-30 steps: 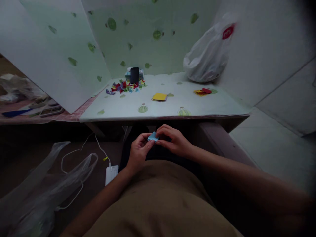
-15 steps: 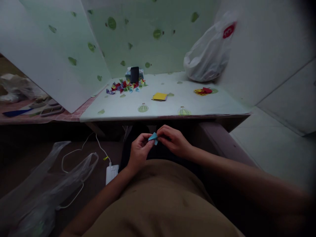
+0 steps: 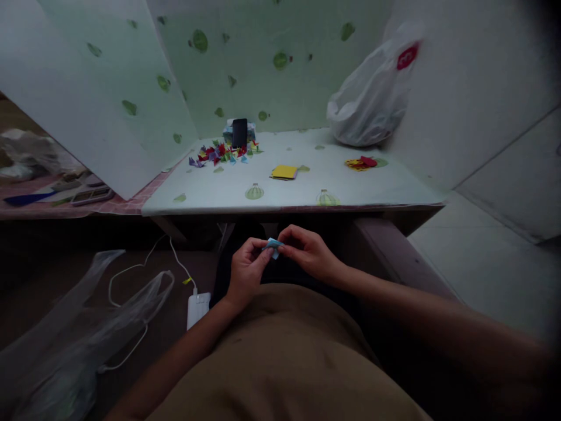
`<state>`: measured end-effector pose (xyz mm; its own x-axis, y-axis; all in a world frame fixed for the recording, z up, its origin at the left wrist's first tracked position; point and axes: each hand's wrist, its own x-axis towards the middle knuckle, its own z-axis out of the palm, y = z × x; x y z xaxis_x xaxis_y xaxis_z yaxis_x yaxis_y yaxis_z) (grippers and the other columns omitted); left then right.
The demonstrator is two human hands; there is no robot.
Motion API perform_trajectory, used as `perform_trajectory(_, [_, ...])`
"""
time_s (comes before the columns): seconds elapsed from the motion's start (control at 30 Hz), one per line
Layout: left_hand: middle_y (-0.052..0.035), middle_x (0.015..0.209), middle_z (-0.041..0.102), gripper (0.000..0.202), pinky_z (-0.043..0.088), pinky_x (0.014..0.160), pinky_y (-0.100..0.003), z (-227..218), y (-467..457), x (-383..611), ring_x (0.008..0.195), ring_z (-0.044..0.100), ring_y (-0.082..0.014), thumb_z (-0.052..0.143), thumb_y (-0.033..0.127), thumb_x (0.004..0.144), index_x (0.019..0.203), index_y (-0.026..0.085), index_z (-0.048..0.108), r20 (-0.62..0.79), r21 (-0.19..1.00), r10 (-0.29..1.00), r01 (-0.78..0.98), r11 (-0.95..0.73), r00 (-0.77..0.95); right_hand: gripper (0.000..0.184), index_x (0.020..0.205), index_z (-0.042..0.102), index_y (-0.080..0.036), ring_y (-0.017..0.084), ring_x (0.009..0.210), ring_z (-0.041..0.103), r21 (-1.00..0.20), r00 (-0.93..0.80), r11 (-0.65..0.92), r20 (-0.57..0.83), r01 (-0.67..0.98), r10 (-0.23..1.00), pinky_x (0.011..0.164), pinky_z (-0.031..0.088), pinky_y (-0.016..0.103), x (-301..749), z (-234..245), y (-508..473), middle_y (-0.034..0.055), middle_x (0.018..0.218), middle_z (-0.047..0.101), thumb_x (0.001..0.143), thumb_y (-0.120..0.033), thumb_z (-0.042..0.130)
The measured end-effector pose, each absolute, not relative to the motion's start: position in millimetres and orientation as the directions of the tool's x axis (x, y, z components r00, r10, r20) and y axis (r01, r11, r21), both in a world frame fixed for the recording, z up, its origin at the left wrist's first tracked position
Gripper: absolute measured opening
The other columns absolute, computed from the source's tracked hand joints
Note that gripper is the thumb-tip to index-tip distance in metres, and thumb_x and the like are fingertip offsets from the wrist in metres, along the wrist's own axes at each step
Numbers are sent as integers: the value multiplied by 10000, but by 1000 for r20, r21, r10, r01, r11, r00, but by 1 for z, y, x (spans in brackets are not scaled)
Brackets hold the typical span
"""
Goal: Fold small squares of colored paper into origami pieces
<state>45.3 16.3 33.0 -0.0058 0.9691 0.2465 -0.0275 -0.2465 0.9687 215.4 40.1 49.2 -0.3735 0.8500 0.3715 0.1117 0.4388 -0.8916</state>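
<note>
Above my lap, just in front of the desk edge, a small piece of folded light-blue paper (image 3: 274, 244) is held between both hands. My left hand (image 3: 248, 266) pinches its left side between thumb and fingers. On the other side, my right hand (image 3: 309, 250) is closed on the paper's right end with thumb and forefinger. The fingertips hide part of the folds. Farther back on the desk lie a heap of small folded paper cranes (image 3: 221, 153) in several colours and a stack of square paper (image 3: 284, 172) with yellow on top.
A black phone (image 3: 239, 133) leans on a tissue box behind the cranes. Red and yellow paper bits (image 3: 362, 163) lie right, near a white plastic bag (image 3: 368, 108). A white power bank (image 3: 198, 309) with a cable and a clear plastic bag (image 3: 92, 327) rest on the seat left.
My right fingers have shifted slightly on the blue paper, with the thumb now pressed along its right end. The paper's visible shape has turned a little. Both hands stay in place.
</note>
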Motion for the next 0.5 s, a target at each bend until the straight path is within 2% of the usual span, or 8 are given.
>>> perform_trajectory(0.3, [2,713,654,163,438,609,-227,32,16,44,640,564,-114,717,323,795,816,164,688,246,969,968,27,-245,-47,152,846,613,-166,127,698,543,-880,-360,458,389,129,848,615,446,240,215,50,39,15,765,602,871,-314,642])
perform_trajectory(0.5, [-6,753,672,157,459,666,-240,26,18,42,688,599,-124,697,323,815,836,168,681,191,979,981,-69,-193,-28,105,867,617,-171,119,669,564,-890,-381,440,368,119,848,597,464,238,215,47,40,9,765,618,863,-271,650])
